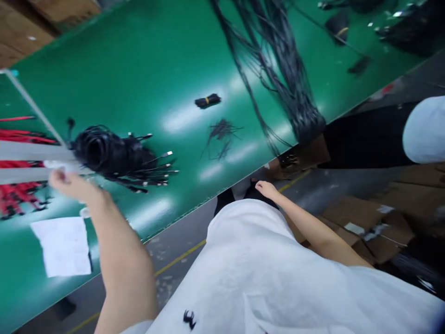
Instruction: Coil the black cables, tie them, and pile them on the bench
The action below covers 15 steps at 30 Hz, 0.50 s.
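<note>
My left hand (71, 183) reaches over the green table, its fingers closed at a whitish, translucent thing too blurred to name. Just right of it lies a coiled bundle of black cables (111, 153) with metal plugs fanned to the right. Red-and-black cables (21, 197) lie beside pale grey strips (28, 162) to the left. My right hand (266, 189) hangs by the table's near edge with its fingers curled; what they hold, if anything, cannot be made out. A small tied black bundle (207, 100) and loose black ties (222, 129) rest mid-table.
Long black cables (288, 69) drape across the green table (139, 60) to its near edge. A white paper (64, 246) lies at the lower left. Cardboard boxes (361, 218) stand on the floor at right. Another person's white-clothed part (426, 130) shows at the right edge.
</note>
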Each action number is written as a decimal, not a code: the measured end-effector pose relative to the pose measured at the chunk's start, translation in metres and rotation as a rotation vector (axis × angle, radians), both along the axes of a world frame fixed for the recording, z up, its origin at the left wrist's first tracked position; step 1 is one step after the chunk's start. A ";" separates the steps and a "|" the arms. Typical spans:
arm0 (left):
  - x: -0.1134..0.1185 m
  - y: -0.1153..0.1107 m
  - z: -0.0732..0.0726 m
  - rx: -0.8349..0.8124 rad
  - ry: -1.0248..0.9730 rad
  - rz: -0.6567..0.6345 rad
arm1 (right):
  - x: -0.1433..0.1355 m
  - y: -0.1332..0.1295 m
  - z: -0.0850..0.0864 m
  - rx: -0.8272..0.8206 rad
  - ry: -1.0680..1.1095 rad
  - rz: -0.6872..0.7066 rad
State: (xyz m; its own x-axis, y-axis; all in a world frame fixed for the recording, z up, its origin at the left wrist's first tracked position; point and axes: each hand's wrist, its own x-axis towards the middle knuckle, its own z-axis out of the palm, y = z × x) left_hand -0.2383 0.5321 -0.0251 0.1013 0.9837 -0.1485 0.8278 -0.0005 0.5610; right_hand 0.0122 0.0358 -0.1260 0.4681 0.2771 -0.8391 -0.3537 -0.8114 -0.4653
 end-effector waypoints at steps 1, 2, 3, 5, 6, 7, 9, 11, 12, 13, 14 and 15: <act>-0.007 -0.014 -0.004 0.190 -0.032 0.142 | 0.018 -0.014 -0.002 -0.050 -0.026 -0.006; -0.012 -0.035 -0.008 0.216 -0.065 0.195 | 0.037 -0.026 -0.004 -0.094 -0.051 -0.005; -0.015 -0.062 -0.012 0.269 -0.115 0.258 | 0.057 -0.036 -0.008 -0.131 -0.074 0.005; -0.011 -0.130 -0.021 0.179 -0.175 0.232 | 0.094 -0.048 -0.019 -0.172 -0.111 0.049; -0.003 -0.168 -0.025 0.110 -0.193 0.197 | 0.109 -0.050 -0.027 -0.175 -0.119 0.079; 0.007 -0.206 -0.030 0.007 -0.209 0.150 | 0.121 -0.050 -0.036 -0.169 -0.119 0.111; 0.032 -0.279 -0.041 -0.148 -0.225 0.049 | 0.133 -0.048 -0.052 -0.127 -0.102 0.163; 0.057 -0.341 -0.052 -0.308 -0.243 -0.071 | 0.133 -0.046 -0.061 -0.059 -0.081 0.189; 0.068 -0.367 -0.057 -0.382 -0.253 -0.134 | 0.130 -0.045 -0.062 -0.017 -0.074 0.191; 0.079 -0.389 -0.061 -0.455 -0.263 -0.198 | 0.125 -0.044 -0.061 0.032 -0.066 0.189; 0.088 -0.408 -0.065 -0.516 -0.274 -0.256 | 0.120 -0.043 -0.058 0.082 -0.057 0.183; 0.097 -0.424 -0.068 -0.568 -0.283 -0.310 | 0.116 -0.042 -0.054 0.130 -0.045 0.175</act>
State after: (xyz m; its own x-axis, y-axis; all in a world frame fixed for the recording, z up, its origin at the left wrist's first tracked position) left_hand -0.1412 0.1080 -0.0929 0.4748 0.6814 -0.5570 0.6589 0.1444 0.7382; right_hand 0.1280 -0.0065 -0.1796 0.4397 0.4625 -0.7699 -0.1887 -0.7905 -0.5826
